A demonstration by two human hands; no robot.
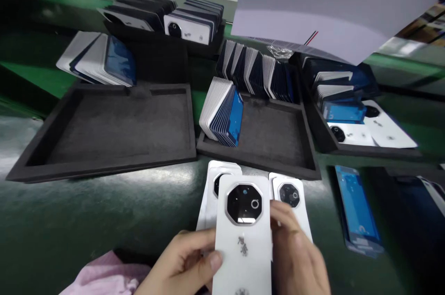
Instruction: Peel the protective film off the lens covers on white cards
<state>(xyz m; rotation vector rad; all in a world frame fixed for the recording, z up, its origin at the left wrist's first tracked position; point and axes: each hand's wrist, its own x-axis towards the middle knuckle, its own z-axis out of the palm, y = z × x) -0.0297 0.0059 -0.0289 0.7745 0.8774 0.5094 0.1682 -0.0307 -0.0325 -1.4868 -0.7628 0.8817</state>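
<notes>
A white phone back cover with a dark octagonal camera ring stands raised toward me at the bottom centre. Its left edge is gripped between the thumb and fingers of my left hand. At its right edge is my right hand, its fingers curled behind the cover and partly hidden, so what they hold cannot be made out fully. Behind the held cover, more white covers lie on the green table, one group to the left and one to the right.
Black foam trays stand beyond, one at the left and one at the centre with a fanned stack of covers. Blue-filmed pieces lie at the right. A large pale sheet hangs over the upper right.
</notes>
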